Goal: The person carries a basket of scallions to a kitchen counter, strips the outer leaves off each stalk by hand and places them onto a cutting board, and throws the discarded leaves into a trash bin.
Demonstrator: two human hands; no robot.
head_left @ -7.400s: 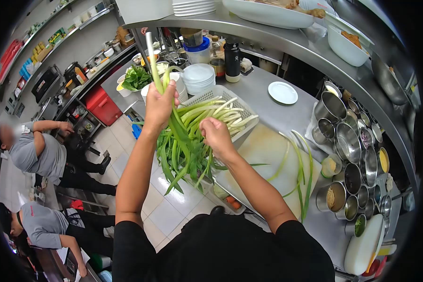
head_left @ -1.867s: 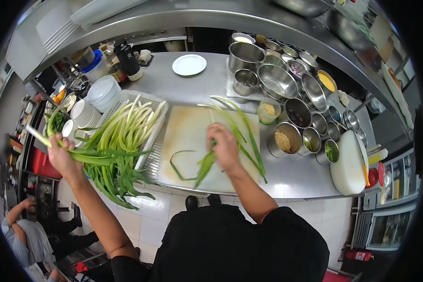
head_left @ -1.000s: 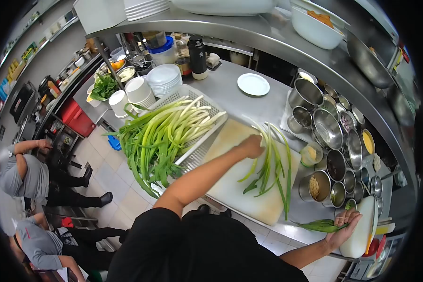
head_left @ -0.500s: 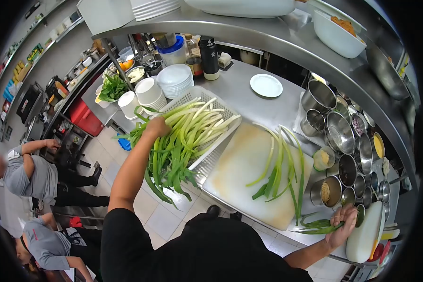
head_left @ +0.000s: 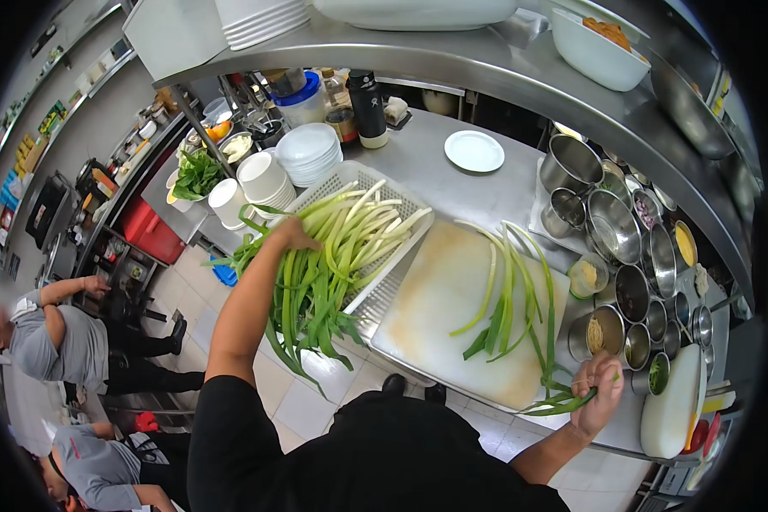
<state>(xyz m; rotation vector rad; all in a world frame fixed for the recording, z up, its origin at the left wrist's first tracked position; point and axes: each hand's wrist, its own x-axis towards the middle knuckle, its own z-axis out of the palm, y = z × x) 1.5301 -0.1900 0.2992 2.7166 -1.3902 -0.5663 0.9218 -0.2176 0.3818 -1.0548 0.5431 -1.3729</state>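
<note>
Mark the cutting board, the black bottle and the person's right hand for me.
Cutting board (head_left: 431, 299): head view, on its bare upper surface.
Black bottle (head_left: 368, 111): head view, on the middle of its dark body.
Right hand (head_left: 596, 399): head view, on the middle of the hand.

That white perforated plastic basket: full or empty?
Well filled: long green-and-white scallions lie heaped in the white perforated basket, leaves hanging over its edge.

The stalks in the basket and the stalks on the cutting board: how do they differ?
The basket stalks form a thick pile; the board stalks are only a few. The basket stalks hang down at their leafy ends; the board stalks lie flat. Both have pale ends and green leaves.
</note>
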